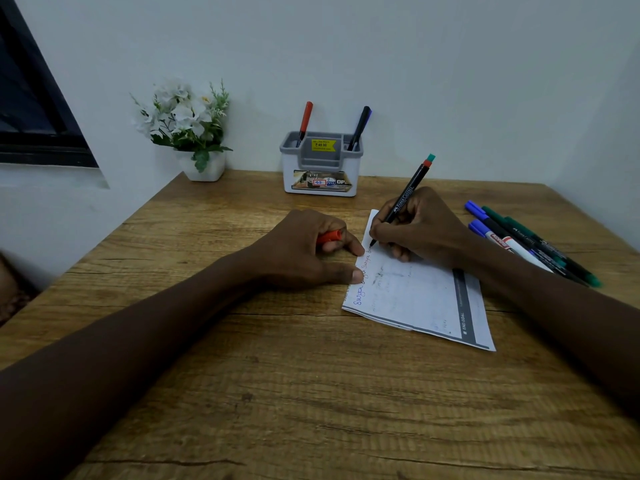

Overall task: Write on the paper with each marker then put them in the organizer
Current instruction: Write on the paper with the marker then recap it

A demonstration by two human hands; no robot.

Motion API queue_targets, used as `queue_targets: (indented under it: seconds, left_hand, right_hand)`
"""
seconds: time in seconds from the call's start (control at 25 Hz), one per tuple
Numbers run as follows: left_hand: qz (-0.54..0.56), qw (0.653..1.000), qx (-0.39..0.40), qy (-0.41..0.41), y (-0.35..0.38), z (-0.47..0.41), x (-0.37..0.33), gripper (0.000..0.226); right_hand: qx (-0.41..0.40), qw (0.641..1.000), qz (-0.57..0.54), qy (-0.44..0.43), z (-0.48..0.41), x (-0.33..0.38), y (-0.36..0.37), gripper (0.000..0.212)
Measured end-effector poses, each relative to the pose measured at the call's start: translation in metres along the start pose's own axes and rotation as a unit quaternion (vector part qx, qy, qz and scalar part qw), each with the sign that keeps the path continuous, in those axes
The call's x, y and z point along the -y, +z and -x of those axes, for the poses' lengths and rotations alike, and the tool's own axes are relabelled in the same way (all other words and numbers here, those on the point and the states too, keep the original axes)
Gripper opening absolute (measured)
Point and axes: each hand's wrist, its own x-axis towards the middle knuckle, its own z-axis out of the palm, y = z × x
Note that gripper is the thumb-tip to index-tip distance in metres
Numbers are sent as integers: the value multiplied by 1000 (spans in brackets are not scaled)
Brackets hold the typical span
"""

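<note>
A white folded paper (426, 299) lies on the wooden table, with handwriting along its left edge. My right hand (419, 226) grips a black marker (403, 199) with a red and green end, its tip touching the paper's upper left corner. My left hand (304, 247) holds a red cap (329, 236) in its curled fingers, while the thumb and a fingertip press on the paper's left edge. The grey and white organizer (322, 168) stands at the back by the wall, holding a red marker (304, 123) and a black marker (360, 128).
Several markers (526, 240) with blue and green caps lie on the table to the right of the paper. A white pot of white flowers (187, 126) stands at the back left. A dark window frame (31, 98) is at the far left.
</note>
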Motion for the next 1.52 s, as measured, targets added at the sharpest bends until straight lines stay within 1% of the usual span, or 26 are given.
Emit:
queue_targets:
  seconds: [0.04,0.2,0.36,0.56,0.68,0.8,0.96,1.08,1.12,1.16,1.24,1.28,1.36,1.44,1.52]
  left_hand:
    - [3,1000,0,3,0,0,0,18]
    - [1,1000,-5,12,0,1,0,25]
    - [5,1000,1,8,-1,0,0,24]
    - [10,1000,4,19,0,-1,1,33]
    - [3,1000,0,25,0,-2,3,28]
    - [-9,1000,-6,23,1,-2,6,32]
    - [-10,999,-10,32,2,-3,7,29]
    - [-17,1000,-1,21,2,-3,8,18]
    - [-14,1000,-5,13,3,-3,8,16]
    - [-8,1000,-16,1,3,-3,8,21]
    - [19,998,-52,-31,2,-3,8,42]
    - [31,996,-72,-38,1,-3,10,47]
    - [21,995,-92,-32,0,-2,10,40]
    - [-39,994,-101,-7,0,-2,11,26]
    - [-55,991,-124,10,0,-3,14,23]
  right_hand:
    - [-1,1000,1,1,0,0,0,15]
    - [-6,1000,2,6,-1,-1,0,13]
    - [-11,1000,7,8,-2,-2,0,13]
    - [-12,1000,14,3,-1,-2,1,14]
    - [-27,1000,13,9,-2,-2,2,14]
    - [-23,1000,9,8,-3,-4,2,14]
    - [-28,1000,0,13,-3,-3,2,13]
    - [-36,999,-8,20,-2,-2,3,12]
    - [-45,999,-19,19,-2,-1,2,13]
    - [-57,997,-41,18,-2,1,2,13]
    - [-79,990,-113,16,-2,4,0,14]
    - [-82,986,-144,12,-2,6,0,18]
    - [-80,985,-154,-9,-2,8,3,25]
    - [-90,981,-169,-16,-1,7,5,23]
    - [-99,959,-265,4,0,8,5,20]
